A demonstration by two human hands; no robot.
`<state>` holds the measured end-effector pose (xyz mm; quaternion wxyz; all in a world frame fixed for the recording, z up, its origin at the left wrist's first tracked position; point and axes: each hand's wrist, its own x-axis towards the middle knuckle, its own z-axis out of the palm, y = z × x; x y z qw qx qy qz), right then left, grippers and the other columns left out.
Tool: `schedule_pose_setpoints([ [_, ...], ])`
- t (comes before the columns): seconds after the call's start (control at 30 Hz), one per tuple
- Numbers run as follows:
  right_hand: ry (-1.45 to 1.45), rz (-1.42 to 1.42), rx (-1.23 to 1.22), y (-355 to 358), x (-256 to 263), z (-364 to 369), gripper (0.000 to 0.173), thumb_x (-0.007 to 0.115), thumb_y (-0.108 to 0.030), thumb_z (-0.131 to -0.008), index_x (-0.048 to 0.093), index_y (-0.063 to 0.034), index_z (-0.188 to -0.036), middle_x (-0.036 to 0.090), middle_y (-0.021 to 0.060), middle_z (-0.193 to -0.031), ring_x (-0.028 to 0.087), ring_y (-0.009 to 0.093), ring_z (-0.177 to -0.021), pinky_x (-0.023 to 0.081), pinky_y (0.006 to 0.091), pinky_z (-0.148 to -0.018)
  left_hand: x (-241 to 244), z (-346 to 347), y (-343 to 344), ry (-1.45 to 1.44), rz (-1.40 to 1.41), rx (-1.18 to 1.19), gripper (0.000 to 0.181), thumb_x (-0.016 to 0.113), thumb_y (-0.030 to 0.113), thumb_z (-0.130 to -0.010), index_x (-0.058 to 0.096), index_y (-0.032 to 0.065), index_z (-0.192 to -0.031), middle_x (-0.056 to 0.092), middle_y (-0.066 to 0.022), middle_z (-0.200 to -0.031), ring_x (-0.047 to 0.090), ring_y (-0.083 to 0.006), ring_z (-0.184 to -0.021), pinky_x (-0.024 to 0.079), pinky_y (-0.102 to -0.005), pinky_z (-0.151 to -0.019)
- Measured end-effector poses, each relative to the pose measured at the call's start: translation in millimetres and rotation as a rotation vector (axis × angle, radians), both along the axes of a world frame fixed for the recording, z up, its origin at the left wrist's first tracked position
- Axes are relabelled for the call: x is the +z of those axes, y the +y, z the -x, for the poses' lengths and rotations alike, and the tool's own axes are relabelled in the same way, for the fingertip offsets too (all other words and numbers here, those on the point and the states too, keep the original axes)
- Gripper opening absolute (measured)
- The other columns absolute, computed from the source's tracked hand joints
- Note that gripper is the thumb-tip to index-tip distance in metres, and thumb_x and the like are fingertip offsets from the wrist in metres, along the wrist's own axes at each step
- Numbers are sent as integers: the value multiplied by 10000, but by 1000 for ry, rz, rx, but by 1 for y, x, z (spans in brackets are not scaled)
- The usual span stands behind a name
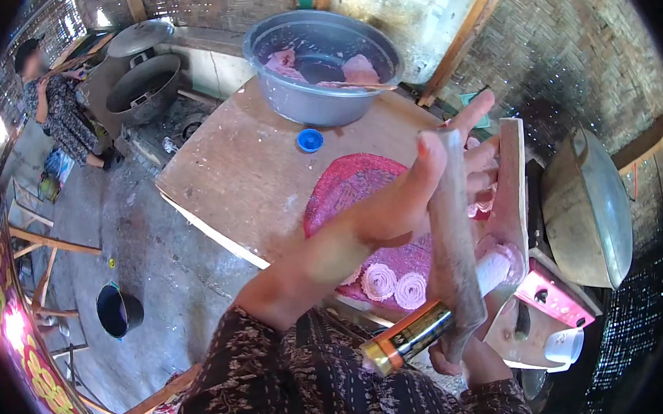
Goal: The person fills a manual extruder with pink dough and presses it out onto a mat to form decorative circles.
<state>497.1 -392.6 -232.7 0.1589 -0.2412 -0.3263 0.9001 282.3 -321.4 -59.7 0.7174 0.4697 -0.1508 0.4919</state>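
Observation:
A wooden hand press, with a near arm (452, 228) and a far arm (506, 179), is raised over the table. A pinkish-white cylinder (494, 268) spans the gap between them; a gold and black battery-like cylinder (410, 336) juts from the near arm. My left hand (416, 190) is at the press's upper end, its index finger extended and other fingers partly hidden behind the near arm. Around the lower end, my right hand (460, 358) is closed, partly hidden. Coiled pink dough rounds (379, 281) lie on a pink mat (344, 178).
A grey basin (325, 102) with pink dough stands on the wooden table (221, 174), near a small blue cap (310, 140). Large metal pots (585, 208) and a pink-fronted appliance (556, 295) are at right. Another person (61, 109) stands far left; a black bucket (120, 311) is on the floor.

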Motion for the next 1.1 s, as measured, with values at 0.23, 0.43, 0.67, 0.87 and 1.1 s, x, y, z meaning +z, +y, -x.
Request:
schedule_pose_setpoints([
  [0.23,-104,21,85,48,10,-8,1058,621,-576,-749,143,27,-1475,329,310,-1424,408,399,-1284,293,501,-1082,-45,27,43,-177,-39,66,1016,556,569,-766,154,-53,-1462,336,-266,-1434,365,-324,-1326,207,-396,-1125],
  [0.43,-163,25,146,93,22,-12,1035,611,-560,-761,149,32,-1474,326,318,-1422,409,399,-1282,298,500,-1080,-116,70,103,-136,308,-127,739,544,384,-843,321,-13,-1425,487,-265,-1317,469,-384,-1246,302,-452,-1098],
  [0.67,-214,3,83,130,25,6,877,557,-454,-824,221,62,-1449,395,349,-1358,506,401,-1185,385,480,-1021,-197,83,159,-453,688,55,559,367,571,-947,559,68,-1098,582,-115,-978,551,-308,-992,441,-446,-933],
  [0.87,-475,-133,75,143,52,18,765,549,-416,-841,354,103,-1367,555,314,-1192,634,386,-980,496,438,-891,-229,96,176,-542,583,176,470,390,510,-965,535,76,-1075,575,-91,-955,546,-288,-956,462,-410,-875],
  [1.1,-639,-191,48,138,98,31,885,688,-458,-690,401,75,-1336,593,246,-1122,645,340,-951,530,396,-832,-206,97,152,-606,552,293,430,405,495,-959,531,105,-1089,552,-69,-953,539,-257,-948,451,-425,-866],
])
